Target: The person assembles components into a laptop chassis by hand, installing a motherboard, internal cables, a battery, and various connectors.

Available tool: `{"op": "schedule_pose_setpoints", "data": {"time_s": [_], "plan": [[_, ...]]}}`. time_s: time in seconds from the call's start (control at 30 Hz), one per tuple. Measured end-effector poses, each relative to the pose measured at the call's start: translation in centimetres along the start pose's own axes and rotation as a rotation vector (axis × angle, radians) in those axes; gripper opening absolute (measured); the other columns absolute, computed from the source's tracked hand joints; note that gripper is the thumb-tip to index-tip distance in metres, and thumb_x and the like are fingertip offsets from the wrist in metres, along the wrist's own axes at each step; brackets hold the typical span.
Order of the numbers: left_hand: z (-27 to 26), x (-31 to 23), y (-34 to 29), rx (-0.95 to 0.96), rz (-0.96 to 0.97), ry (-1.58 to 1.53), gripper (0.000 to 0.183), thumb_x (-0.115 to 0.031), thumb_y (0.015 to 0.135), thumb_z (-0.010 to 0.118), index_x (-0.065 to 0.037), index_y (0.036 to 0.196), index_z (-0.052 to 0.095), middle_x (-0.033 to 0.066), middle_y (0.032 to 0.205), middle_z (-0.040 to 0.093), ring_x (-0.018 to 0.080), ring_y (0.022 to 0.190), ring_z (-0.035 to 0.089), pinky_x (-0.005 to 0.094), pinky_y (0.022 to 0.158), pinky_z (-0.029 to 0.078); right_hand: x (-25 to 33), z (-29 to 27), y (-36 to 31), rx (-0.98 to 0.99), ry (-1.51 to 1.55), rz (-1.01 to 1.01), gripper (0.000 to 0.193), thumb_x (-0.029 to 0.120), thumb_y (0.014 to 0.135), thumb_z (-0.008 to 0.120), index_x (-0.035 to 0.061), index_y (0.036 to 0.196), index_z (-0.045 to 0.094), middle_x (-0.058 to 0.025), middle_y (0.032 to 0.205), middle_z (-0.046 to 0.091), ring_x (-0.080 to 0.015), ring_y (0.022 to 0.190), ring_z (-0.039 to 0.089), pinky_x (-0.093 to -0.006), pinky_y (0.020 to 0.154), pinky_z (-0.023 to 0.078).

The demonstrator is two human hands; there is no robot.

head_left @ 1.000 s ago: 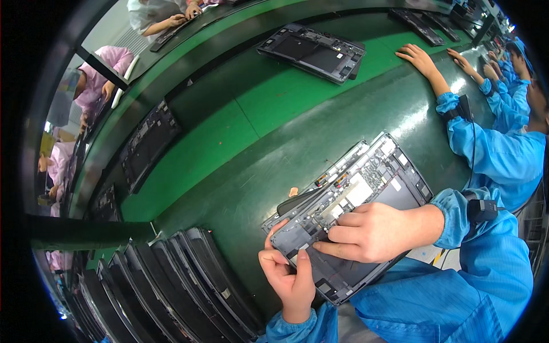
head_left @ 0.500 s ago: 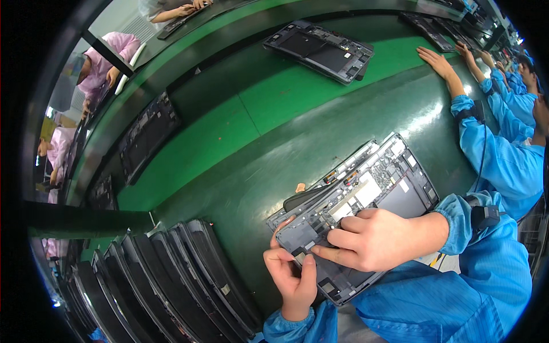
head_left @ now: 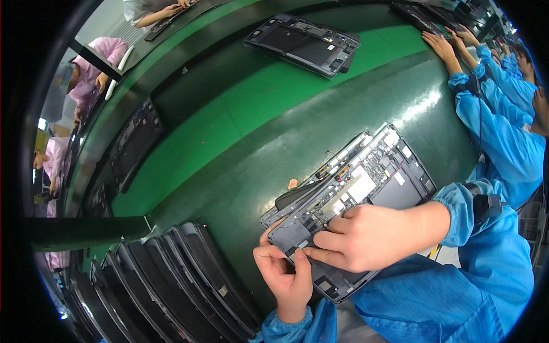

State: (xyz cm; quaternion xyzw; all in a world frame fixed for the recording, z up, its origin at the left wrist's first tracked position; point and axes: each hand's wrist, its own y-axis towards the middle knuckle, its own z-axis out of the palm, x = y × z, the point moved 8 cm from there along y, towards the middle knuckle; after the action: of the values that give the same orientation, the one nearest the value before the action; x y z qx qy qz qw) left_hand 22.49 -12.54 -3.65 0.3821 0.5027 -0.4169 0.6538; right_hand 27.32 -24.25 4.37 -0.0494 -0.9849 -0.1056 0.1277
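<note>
An opened laptop base (head_left: 394,191), grey with a bare circuit board across its middle, lies tilted in front of me. My left hand (head_left: 289,280) grips its near left corner, the thumb on top and fingers along the outer edge. Over the inside is my right hand (head_left: 372,237), its fingers curled and one fingertip meeting the left thumb. Whatever may be between those fingertips is hidden. Beneath the base, a second grey part (head_left: 297,197) with a dark rounded piece sticks out at the far side.
Dark shells (head_left: 189,268) stand upright in a row at left. Another opened base (head_left: 303,46) lies on the green belt (head_left: 229,114), with more at left (head_left: 137,143). Co-workers in blue sleeves (head_left: 492,131) are at right; people in pink sit across the line.
The view has shifted slightly, so the belt's bases appear farther left. My hands and the held base sit a little more to the left, the right fingertip closer to the left thumb.
</note>
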Motion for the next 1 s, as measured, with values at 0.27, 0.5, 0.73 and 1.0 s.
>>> {"op": "schedule_pose_setpoints", "data": {"time_s": [0.27, 0.5, 0.73, 1.0], "plan": [[0.4, -1.6, -0.4, 0.073, 0.023, 0.446, 0.03, 0.009, 0.089, 0.055, -0.004, 0.108, 0.036, 0.0318, 0.139, 0.043, 0.0296, 0.121, 0.053, 0.0421, 0.104, 0.045, -3.0, -2.8, -2.5, 0.066, 0.228, 0.06, 0.047, 0.012, 0.077, 0.066, 0.0049, 0.124, 0.068, -0.0062, 0.09, 0.055, -0.0201, 0.074, 0.066, -0.0337, 0.055, 0.055], [0.1, -1.2, -0.6, -0.01, 0.043, 0.395, 0.032, 0.004, 0.092, 0.058, -0.003, 0.117, 0.04, 0.0279, 0.139, 0.045, 0.0316, 0.126, 0.05, 0.0438, 0.109, 0.038, -0.7, -1.1, -1.7, -0.057, -0.045, -0.018, 0.051, 0.017, 0.075, 0.065, 0.0035, 0.124, 0.068, -0.0033, 0.086, 0.052, -0.0138, 0.063, 0.06, -0.0282, 0.045, 0.049], [-0.1, 0.0, -1.0, -0.029, -0.029, 0.234, 0.033, 0.003, 0.098, 0.054, -0.003, 0.127, 0.04, 0.0132, 0.128, 0.049, 0.0203, 0.119, 0.048, 0.0361, 0.107, 0.036, -0.3, -0.8, -0.9, -0.03, -0.058, 0.05, 0.048, 0.017, 0.074, 0.066, 0.0062, 0.121, 0.07, -0.0035, 0.086, 0.054, -0.0134, 0.065, 0.063, -0.0285, 0.047, 0.05], [2.5, -8.8, -3.6, -0.387, 0.5, 1.032, 0.018, -0.004, 0.094, 0.06, 0.001, 0.111, 0.061, 0.0173, 0.113, 0.063, 0.0256, 0.097, 0.06, 0.0388, 0.091, 0.044, -4.8, -4.7, -2.4, -0.039, 0.552, 0.224, 0.046, 0.002, 0.077, 0.061, 0.0014, 0.123, 0.065, -0.0157, 0.1, 0.061, -0.0368, 0.082, 0.067, -0.0438, 0.07, 0.056]]}}
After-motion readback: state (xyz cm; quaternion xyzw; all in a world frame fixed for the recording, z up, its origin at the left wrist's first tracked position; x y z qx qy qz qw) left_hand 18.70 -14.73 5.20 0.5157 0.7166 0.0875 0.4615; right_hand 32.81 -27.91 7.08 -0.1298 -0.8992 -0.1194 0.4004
